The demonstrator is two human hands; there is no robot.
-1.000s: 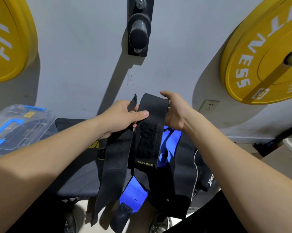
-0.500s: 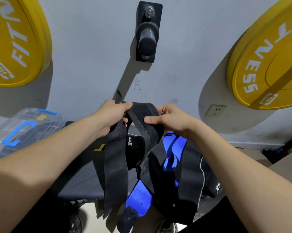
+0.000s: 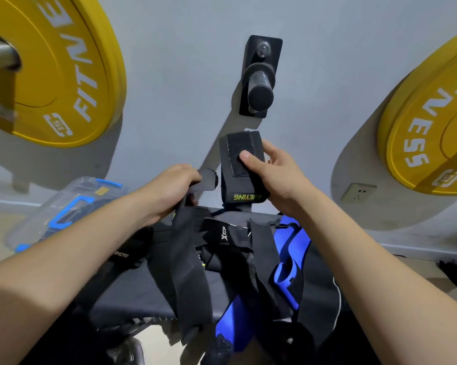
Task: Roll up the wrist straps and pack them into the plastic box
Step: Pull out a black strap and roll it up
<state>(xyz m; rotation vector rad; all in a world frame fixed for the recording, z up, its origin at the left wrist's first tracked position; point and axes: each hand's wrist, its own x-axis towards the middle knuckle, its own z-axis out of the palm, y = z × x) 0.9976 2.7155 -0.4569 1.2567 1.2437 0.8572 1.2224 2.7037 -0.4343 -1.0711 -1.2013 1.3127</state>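
Your right grip (image 3: 280,175) is clenched on the folded end of a black fabric wrist strap (image 3: 241,164). The thumb presses on its dark hook-and-loop patch and the fingers wrap behind, holding it upright in the air in front of the grey wall. Yellow-green lettering runs upside down along its lower edge. Your left grip (image 3: 169,191) is closed round a long black band (image 3: 187,272), which hangs from your fist over the front edge of the dark padded worktop (image 3: 143,293). A short tip of the band pokes out toward the folded piece, and I cannot tell whether the two join. Below your right forearm a heap of blue and black straps (image 3: 288,272) drapes over the worktop. The clear plastic box with a blue handle and blue clips (image 3: 64,206) sits at the worktop's left end, beyond your left forearm and well apart from both straps. On the wall hang two yellow weight plates (image 3: 64,75) (image 3: 419,122), with a black peg (image 3: 260,85) between them.
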